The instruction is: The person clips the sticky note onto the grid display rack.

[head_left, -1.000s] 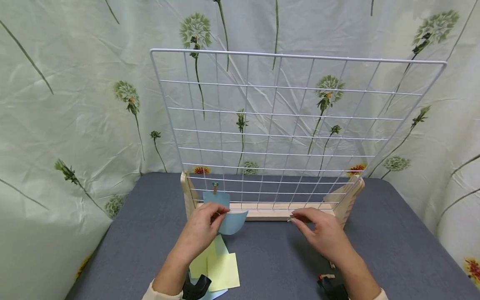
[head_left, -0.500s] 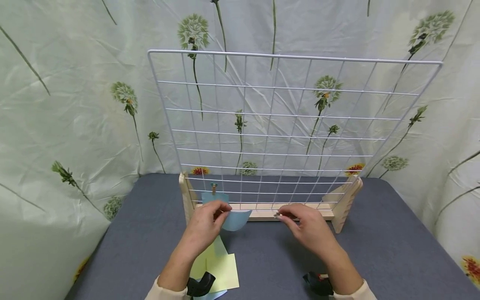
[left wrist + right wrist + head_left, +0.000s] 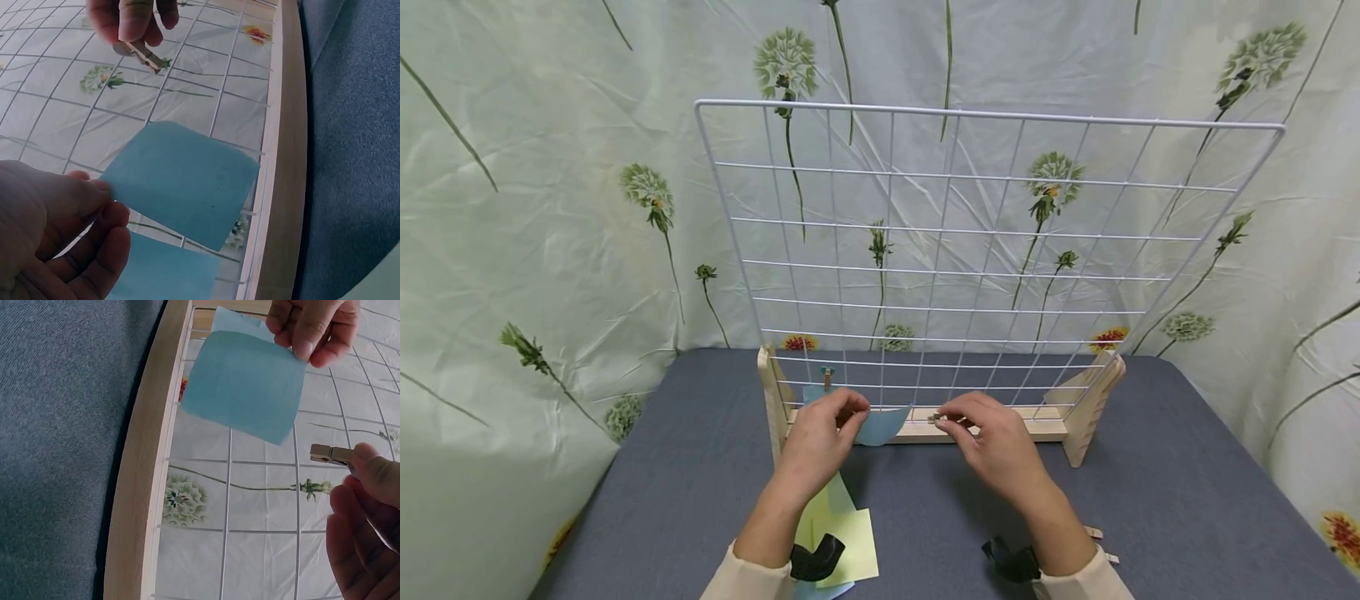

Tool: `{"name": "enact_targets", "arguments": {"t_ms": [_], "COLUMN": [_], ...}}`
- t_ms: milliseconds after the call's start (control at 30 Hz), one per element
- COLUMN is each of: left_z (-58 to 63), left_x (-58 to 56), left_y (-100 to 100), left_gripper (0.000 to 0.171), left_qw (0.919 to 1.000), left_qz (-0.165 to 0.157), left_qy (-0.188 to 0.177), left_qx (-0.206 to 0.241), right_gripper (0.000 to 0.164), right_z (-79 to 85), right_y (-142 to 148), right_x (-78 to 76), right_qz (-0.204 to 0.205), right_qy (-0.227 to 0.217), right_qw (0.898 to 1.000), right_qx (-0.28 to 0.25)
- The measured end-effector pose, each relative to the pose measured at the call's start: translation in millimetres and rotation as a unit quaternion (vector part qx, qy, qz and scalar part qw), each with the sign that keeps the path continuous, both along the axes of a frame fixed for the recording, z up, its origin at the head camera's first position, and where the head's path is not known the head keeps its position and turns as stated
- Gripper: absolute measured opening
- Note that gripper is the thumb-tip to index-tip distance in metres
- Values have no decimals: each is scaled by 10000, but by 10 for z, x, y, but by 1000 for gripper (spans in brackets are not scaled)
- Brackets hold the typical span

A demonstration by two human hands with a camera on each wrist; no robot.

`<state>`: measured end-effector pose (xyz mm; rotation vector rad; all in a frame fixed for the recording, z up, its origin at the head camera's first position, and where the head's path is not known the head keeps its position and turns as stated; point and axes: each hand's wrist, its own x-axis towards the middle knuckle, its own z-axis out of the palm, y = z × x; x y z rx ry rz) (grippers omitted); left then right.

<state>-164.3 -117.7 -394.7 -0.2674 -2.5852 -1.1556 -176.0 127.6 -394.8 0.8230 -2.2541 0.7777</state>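
Observation:
My left hand (image 3: pixel 822 437) pinches a blue square of paper (image 3: pixel 181 178) by one corner, in front of the wire grid's lower left part. My right hand (image 3: pixel 996 442) holds a small wooden clothespin (image 3: pixel 331 454) by its end between thumb and fingertips. The clothespin points toward the paper but is apart from it. Behind the left hand, a second blue paper (image 3: pixel 165 272) hangs on the grid under another clothespin (image 3: pixel 827 377); the hand hides part of it in the head view.
The white wire grid (image 3: pixel 936 272) stands upright in a wooden base (image 3: pixel 1030 427). Yellow paper sheets (image 3: pixel 850 542) lie on the grey-blue table (image 3: pixel 1187 467), with blue sheets under them. Loose clothespins (image 3: pixel 1101 546) lie by the right forearm. A flowered cloth (image 3: pixel 550 250) hangs behind.
My right hand has moved left and up with the clothespin, closer to the left hand. The left hand has lifted the blue paper slightly and shifted it a little to the right.

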Motion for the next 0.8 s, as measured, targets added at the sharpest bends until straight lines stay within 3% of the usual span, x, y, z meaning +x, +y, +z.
{"name": "enact_targets", "arguments": {"t_ms": [467, 800], "left_z": [1, -11], "left_x": [-82, -144], "left_y": [115, 191], "left_gripper": [6, 5], "left_qw": [10000, 9999], "left_qz": [-38, 26], "left_qy": [22, 105], "left_qx": [31, 110], "right_gripper": [16, 14], "right_z": [57, 86], "right_y": [10, -34], "right_x": [-77, -174], "right_qz": [-466, -362], "right_qy": [-250, -149], "right_qw": [9984, 9985], "right_qx": [-185, -373]}}
